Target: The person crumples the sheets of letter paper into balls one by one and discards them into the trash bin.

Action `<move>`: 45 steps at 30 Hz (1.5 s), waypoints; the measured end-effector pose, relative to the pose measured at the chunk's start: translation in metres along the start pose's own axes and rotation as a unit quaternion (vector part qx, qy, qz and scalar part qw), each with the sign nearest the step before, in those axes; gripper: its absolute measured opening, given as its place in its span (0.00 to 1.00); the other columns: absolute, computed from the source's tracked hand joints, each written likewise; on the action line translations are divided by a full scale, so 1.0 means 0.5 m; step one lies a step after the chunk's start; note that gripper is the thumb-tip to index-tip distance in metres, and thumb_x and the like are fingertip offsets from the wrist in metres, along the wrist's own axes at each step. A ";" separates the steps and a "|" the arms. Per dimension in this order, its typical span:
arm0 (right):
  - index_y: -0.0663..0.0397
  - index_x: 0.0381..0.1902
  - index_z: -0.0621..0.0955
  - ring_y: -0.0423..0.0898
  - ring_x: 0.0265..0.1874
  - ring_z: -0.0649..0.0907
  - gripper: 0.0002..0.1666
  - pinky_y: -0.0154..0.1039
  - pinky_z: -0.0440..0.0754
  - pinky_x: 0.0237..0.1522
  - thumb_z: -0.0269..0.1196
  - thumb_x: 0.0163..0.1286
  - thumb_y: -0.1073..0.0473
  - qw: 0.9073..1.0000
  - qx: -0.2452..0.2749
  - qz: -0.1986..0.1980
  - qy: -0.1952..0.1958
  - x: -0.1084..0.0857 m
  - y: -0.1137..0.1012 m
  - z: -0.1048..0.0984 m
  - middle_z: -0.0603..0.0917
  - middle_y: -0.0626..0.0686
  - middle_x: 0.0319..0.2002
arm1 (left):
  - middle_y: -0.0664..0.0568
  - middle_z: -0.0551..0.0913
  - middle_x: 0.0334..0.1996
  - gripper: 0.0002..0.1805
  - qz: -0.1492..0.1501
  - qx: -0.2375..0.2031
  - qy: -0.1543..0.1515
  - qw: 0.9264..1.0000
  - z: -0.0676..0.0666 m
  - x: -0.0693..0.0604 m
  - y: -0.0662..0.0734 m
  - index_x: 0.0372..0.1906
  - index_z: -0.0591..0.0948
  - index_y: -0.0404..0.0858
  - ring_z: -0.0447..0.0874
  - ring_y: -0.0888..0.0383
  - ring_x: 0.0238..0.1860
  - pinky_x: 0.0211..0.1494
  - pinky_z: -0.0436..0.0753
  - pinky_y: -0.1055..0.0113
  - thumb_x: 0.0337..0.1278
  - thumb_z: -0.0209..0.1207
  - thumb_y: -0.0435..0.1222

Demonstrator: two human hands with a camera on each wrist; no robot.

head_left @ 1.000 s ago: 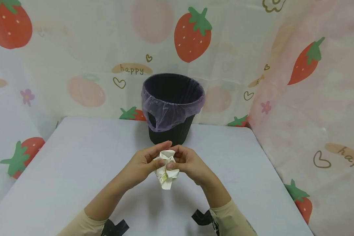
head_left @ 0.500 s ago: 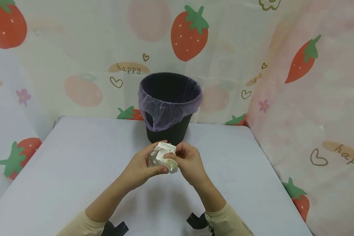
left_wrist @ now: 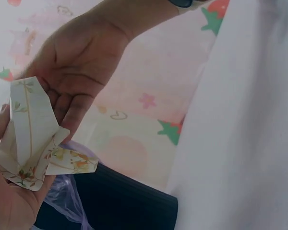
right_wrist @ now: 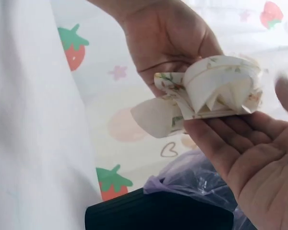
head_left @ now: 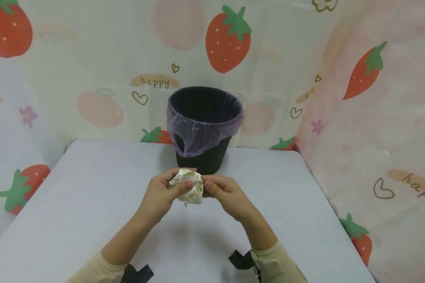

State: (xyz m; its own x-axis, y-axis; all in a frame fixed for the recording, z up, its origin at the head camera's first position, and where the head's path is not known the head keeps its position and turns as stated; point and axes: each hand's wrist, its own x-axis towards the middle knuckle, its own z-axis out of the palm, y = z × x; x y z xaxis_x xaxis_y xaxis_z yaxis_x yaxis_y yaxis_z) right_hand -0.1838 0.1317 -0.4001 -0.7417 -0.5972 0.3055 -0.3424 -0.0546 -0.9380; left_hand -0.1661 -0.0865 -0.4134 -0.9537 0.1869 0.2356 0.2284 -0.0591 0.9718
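Observation:
A crumpled piece of white paper (head_left: 193,192) with a floral print is between the two hands, above the table. My left hand (head_left: 159,194) grips it, thumb pressed on the near face, fingers behind. My right hand (head_left: 230,196) is at its right edge. In the right wrist view, the right hand's fingers (right_wrist: 221,143) lie fairly straight against the underside of the paper (right_wrist: 221,88), with the thumb apart from it. The left wrist view shows the paper's (left_wrist: 36,124) folded faces and a projecting flap; part of each hand is hidden behind it.
Just beyond the hands stands a black trash bin (head_left: 202,163) with a purple liner (head_left: 202,135) folded over its rim. The white table (head_left: 102,188) reaches back to a strawberry-print backdrop (head_left: 287,59), with matching sheets at both sides.
The paper has been turned and crushed into a rounder bundle, and has shifted slightly left. My left thumb has moved onto its front; my right thumb, earlier on the paper, is now off it.

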 end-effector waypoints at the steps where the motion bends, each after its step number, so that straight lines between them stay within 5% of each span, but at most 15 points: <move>1: 0.72 0.64 0.76 0.44 0.51 0.87 0.30 0.42 0.87 0.54 0.63 0.75 0.54 1.000 0.005 0.000 -0.023 -0.001 -0.002 -0.002 0.83 0.69 0.55 | 0.52 0.87 0.56 0.21 -0.001 -0.009 0.003 1.000 -0.002 0.001 0.001 0.59 0.84 0.40 0.85 0.55 0.55 0.51 0.86 0.68 0.63 0.70 0.40; 5: 0.67 0.65 0.74 0.48 0.53 0.86 0.36 0.42 0.87 0.52 0.74 0.64 0.60 0.998 0.022 0.022 -0.059 -0.002 -0.005 0.001 0.82 0.65 0.57 | 0.51 0.89 0.54 0.17 -0.002 -0.037 0.020 0.999 -0.004 0.002 0.001 0.52 0.85 0.34 0.85 0.55 0.57 0.52 0.86 0.68 0.62 0.70 0.38; 9: 0.67 0.60 0.77 0.48 0.47 0.87 0.30 0.42 0.89 0.48 0.74 0.61 0.69 0.998 0.027 0.042 -0.028 -0.001 -0.003 0.013 0.84 0.62 0.52 | 0.50 0.90 0.49 0.13 -0.001 -0.058 0.041 0.997 0.001 0.001 -0.005 0.45 0.86 0.32 0.88 0.54 0.53 0.49 0.88 0.67 0.60 0.72 0.36; 13: 0.68 0.54 0.78 0.46 0.42 0.88 0.28 0.40 0.89 0.45 0.77 0.58 0.66 0.999 0.012 0.044 0.022 0.002 0.003 0.026 0.85 0.61 0.48 | 0.51 0.91 0.45 0.14 0.003 -0.050 0.059 0.997 0.007 0.001 -0.012 0.46 0.88 0.33 0.88 0.56 0.46 0.44 0.88 0.68 0.60 0.72 0.37; 19: 0.69 0.49 0.79 0.42 0.34 0.85 0.27 0.33 0.87 0.40 0.77 0.59 0.59 0.995 0.009 0.044 0.094 0.004 0.014 0.037 0.85 0.55 0.41 | 0.52 0.90 0.45 0.18 0.013 0.030 0.062 0.998 0.021 -0.003 -0.017 0.56 0.87 0.45 0.85 0.58 0.36 0.35 0.86 0.69 0.65 0.67 0.46; 25: 0.70 0.44 0.79 0.40 0.32 0.82 0.36 0.29 0.84 0.36 0.78 0.53 0.44 0.988 0.029 0.054 0.145 0.001 0.015 0.037 0.84 0.50 0.36 | 0.56 0.85 0.59 0.24 0.045 0.134 0.022 0.990 0.023 -0.011 -0.013 0.67 0.81 0.49 0.84 0.58 0.52 0.49 0.85 0.68 0.75 0.54 0.53; 30: 0.66 0.40 0.79 0.40 0.30 0.80 0.29 0.29 0.83 0.35 0.77 0.57 0.48 0.983 0.029 0.071 0.170 0.002 0.012 0.031 0.83 0.49 0.32 | 0.55 0.85 0.59 0.42 0.055 0.170 -0.032 0.983 0.021 -0.016 -0.010 0.74 0.72 0.52 0.82 0.54 0.47 0.44 0.84 0.66 0.56 0.68 0.60; 33: 0.63 0.37 0.78 0.40 0.29 0.78 0.25 0.30 0.82 0.32 0.78 0.58 0.50 0.979 0.013 0.087 0.183 0.002 0.008 0.033 0.82 0.50 0.30 | 0.58 0.86 0.54 0.48 0.063 0.180 -0.038 0.981 0.027 -0.019 -0.013 0.72 0.74 0.56 0.83 0.56 0.43 0.40 0.85 0.65 0.40 0.78 0.56; 35: 0.60 0.34 0.77 0.41 0.29 0.77 0.25 0.30 0.80 0.30 0.79 0.58 0.49 0.976 -0.004 0.100 0.193 0.000 0.007 0.036 0.80 0.50 0.29 | 0.60 0.86 0.54 0.48 0.089 0.201 -0.037 0.975 0.033 -0.022 -0.018 0.72 0.74 0.55 0.85 0.58 0.44 0.42 0.86 0.65 0.39 0.80 0.53; 41: 0.57 0.27 0.74 0.40 0.24 0.74 0.28 0.31 0.72 0.21 0.79 0.57 0.45 0.962 -0.056 0.116 0.239 -0.001 0.014 0.051 0.77 0.49 0.24 | 0.52 0.86 0.58 0.45 0.199 0.281 -0.004 0.939 0.047 -0.024 -0.033 0.70 0.78 0.43 0.87 0.62 0.46 0.44 0.87 0.69 0.41 0.80 0.47; 45: 0.58 0.26 0.75 0.40 0.23 0.74 0.26 0.31 0.73 0.20 0.79 0.58 0.48 0.960 -0.049 0.109 0.252 0.001 0.017 0.058 0.77 0.48 0.22 | 0.58 0.90 0.46 0.37 0.201 0.264 0.014 0.943 0.044 -0.020 -0.032 0.64 0.83 0.47 0.78 0.65 0.28 0.26 0.75 0.74 0.43 0.79 0.44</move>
State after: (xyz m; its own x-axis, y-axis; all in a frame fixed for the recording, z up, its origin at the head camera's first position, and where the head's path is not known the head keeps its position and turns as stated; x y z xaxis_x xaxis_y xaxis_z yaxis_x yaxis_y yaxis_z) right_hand -0.1704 0.1078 -0.4126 -0.9784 -0.1221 0.1670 -0.1815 0.1191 -0.9762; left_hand -0.1557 -0.0659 -0.4310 -0.7730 0.2270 0.5924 0.6305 0.3793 0.6773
